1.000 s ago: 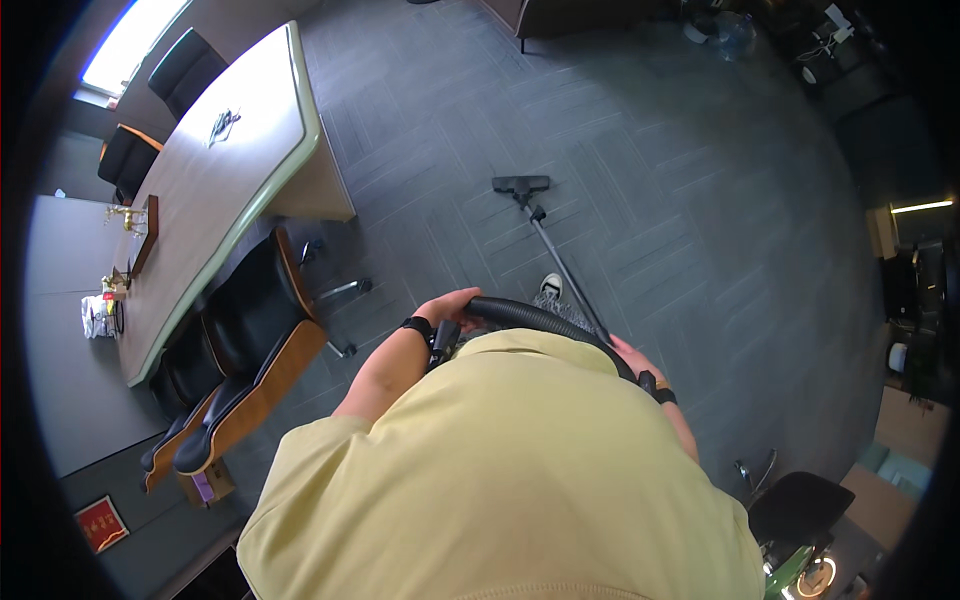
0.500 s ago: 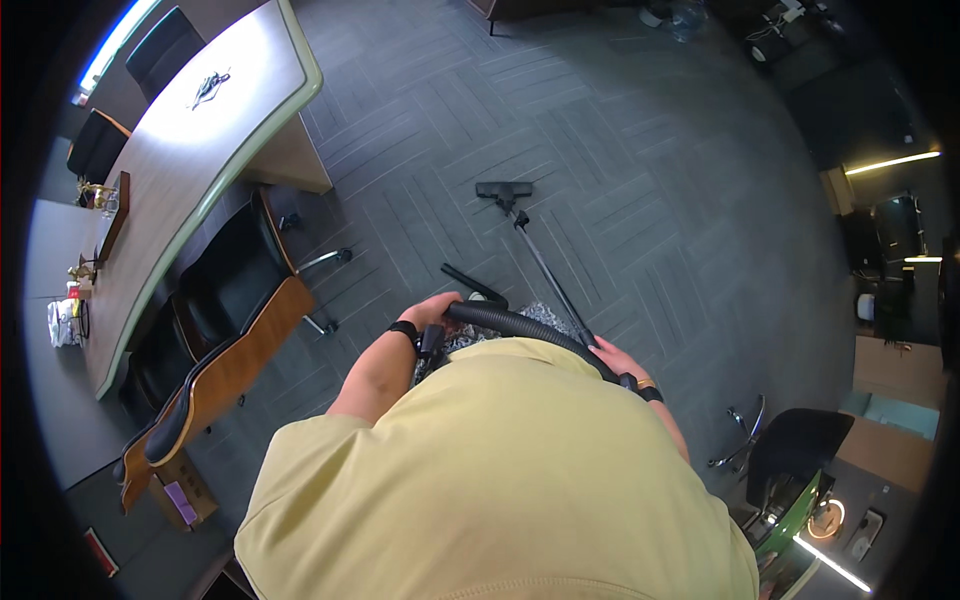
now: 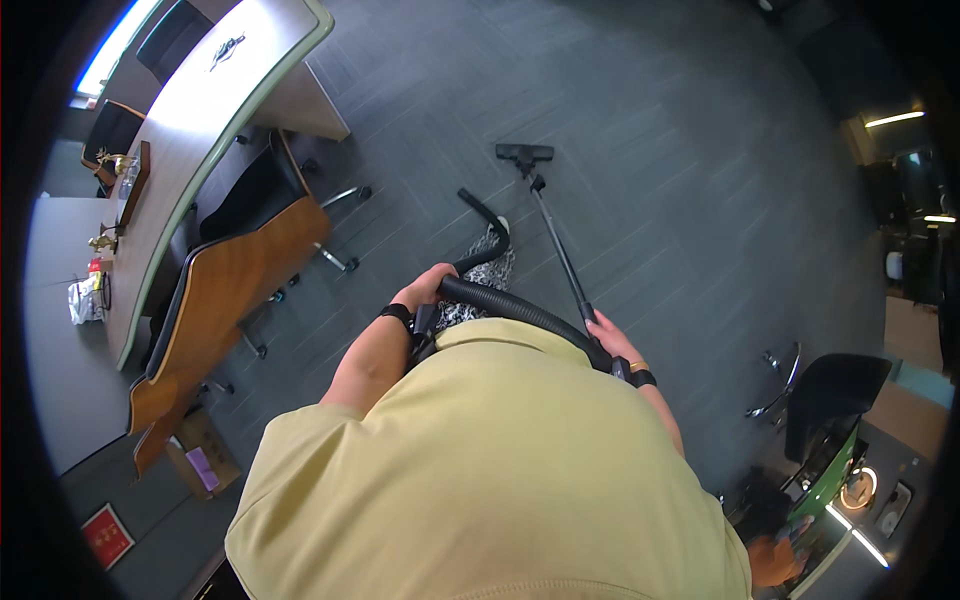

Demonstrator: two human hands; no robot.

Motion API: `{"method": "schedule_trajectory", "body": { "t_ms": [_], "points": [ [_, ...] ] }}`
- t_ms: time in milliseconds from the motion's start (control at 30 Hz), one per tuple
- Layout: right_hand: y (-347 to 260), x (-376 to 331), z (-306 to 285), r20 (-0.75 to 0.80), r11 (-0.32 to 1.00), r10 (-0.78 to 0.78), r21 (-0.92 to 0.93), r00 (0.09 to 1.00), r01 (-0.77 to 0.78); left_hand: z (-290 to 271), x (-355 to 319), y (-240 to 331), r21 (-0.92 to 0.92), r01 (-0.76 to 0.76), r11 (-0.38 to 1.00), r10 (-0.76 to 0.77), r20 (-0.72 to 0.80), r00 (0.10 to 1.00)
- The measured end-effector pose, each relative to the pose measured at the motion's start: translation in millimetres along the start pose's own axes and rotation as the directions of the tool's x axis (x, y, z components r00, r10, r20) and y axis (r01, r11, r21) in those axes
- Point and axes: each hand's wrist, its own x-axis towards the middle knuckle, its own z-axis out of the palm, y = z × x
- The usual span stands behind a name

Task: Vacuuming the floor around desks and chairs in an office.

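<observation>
Head view, frame read as a clock face: vacuum wand [image 3: 562,250] slants from the right hand [image 3: 612,340] up to the floor nozzle [image 3: 524,153], lying just past 12, base down, presumably so its full width meets the grey floor [image 3: 660,200]. Right hand closed round the wand's upper end, toward 4 from centre, likely for steering; some fingers hidden. Left hand [image 3: 430,285], toward 9 from centre, wrapped round the corrugated hose [image 3: 515,308], which bows across the yellow shirt [image 3: 480,430], probably held up to keep slack off the patterned legwear [image 3: 490,272]. Dark curved tube [image 3: 504,235] pokes out toward 12; can't tell if it joins the hose. Wood-backed swivel chair [image 3: 235,270] at 9 beside the conference table [image 3: 190,150] at 10, seemingly placed for sitting there
</observation>
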Motion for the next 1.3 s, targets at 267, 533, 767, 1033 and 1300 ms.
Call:
{"method": "schedule_trajectory", "body": {
  "t_ms": [267,533,767,1033,1300],
  "points": [
    [86,-34,40,-0.094,0.993,-0.097,0.058,0.991,0.102,-21,-33,-40,0.101,0.057,0.993,-0.058,0.001,0.998],
    [133,-55,89,-0.073,0.993,-0.122,-0.012,0.990,0.121,-48,-57,-79,0.072,0.042,0.997,-0.042,-0.006,0.999],
    [190,-67,174,-0.133,0.983,-0.129,0.114,0.983,0.144,-125,-118,-138,0.127,-0.031,0.991,0.028,0.026,0.999],
    [252,-121,287,-0.226,0.988,-0.152,0.006,0.962,0.157,-228,-154,-264,0.084,0.052,0.995,-0.057,0.058,0.997],
    [287,-172,344,-0.327,0.990,-0.121,-0.105,0.937,0.092,-257,-184,-335,0.029,0.073,0.997,-0.076,0.092,0.993]
  ]
}}
